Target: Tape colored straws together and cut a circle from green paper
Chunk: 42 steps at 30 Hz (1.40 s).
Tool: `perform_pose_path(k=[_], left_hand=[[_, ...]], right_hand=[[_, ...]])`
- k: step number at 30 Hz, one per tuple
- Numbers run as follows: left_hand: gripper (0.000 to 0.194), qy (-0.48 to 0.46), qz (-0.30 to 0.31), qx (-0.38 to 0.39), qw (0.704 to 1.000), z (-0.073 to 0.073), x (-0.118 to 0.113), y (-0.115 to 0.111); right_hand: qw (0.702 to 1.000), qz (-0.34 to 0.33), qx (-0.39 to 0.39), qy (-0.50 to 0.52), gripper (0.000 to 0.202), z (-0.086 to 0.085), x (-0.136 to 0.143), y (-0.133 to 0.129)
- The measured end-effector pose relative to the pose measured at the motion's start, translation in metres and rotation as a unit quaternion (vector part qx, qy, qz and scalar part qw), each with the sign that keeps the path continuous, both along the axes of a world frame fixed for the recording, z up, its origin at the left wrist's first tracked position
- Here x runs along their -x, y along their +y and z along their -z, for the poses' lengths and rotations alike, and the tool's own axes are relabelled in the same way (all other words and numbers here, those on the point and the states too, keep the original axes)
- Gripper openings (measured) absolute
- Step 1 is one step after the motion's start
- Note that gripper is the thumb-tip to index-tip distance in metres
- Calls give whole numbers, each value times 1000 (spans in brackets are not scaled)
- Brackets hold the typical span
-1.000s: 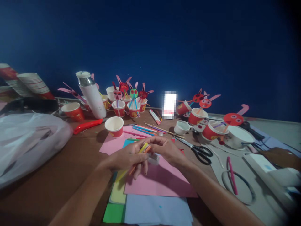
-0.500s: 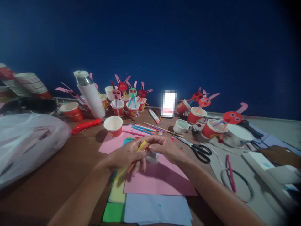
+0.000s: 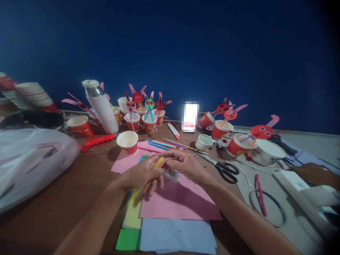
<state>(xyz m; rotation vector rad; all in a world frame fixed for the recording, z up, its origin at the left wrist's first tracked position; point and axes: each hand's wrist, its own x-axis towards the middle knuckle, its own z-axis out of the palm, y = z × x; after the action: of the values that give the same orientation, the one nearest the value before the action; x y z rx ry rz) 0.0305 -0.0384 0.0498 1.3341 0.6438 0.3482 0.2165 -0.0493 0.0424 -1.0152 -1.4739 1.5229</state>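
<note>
My left hand is closed around two thin coloured sticks, a yellow stick and an orange stick, which slant down toward me. At their upper ends, the bent fingers of my right hand meet my left fingertips. A clear, blurred object pokes out under my right fingers; its kind cannot be made out. Below both hands lies a pink paper sheet, over blue paper, yellow paper and green paper.
Ahead stand a paper cup, loose coloured sticks, a small white cup and black-handled scissors. Rabbit-faced cups line the back. A white flask, red cutter and plastic bag are left; another person's hand is right.
My hands stay together around the sticks, with only slight finger movement. The clear object under my right fingers has shifted a little and is more blurred.
</note>
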Motion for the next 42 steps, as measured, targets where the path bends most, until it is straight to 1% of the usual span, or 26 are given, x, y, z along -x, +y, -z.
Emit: perform_pose_path(k=[8, 13, 17, 21, 25, 28, 32, 38, 42], left_hand=[[64, 5, 1, 4, 1000, -1, 0, 0], [67, 9, 0, 11, 1000, 2, 1, 1], [66, 18, -4, 6, 1000, 6, 2, 2], [67, 23, -10, -4, 1000, 6, 2, 2], [68, 28, -8, -3, 1000, 6, 2, 3], [67, 31, -3, -12, 999, 7, 3, 3], [65, 25, 10, -25, 999, 7, 2, 3], [68, 12, 36, -12, 999, 11, 0, 3], [67, 12, 55, 3, 998, 12, -1, 2]], right_hand=[[1000, 2, -11, 5, 30, 2, 1, 1], [1000, 12, 13, 1, 30, 4, 0, 3], [999, 12, 32, 5, 32, 2, -1, 3], [999, 22, 40, 16, 32, 1, 0, 2], [998, 24, 44, 23, 33, 4, 0, 2], [998, 16, 48, 23, 32, 5, 0, 3], [999, 4, 40, 16, 29, 3, 1, 2], [999, -23, 42, -15, 27, 1, -2, 1], [998, -37, 47, -17, 20, 1, -4, 1]])
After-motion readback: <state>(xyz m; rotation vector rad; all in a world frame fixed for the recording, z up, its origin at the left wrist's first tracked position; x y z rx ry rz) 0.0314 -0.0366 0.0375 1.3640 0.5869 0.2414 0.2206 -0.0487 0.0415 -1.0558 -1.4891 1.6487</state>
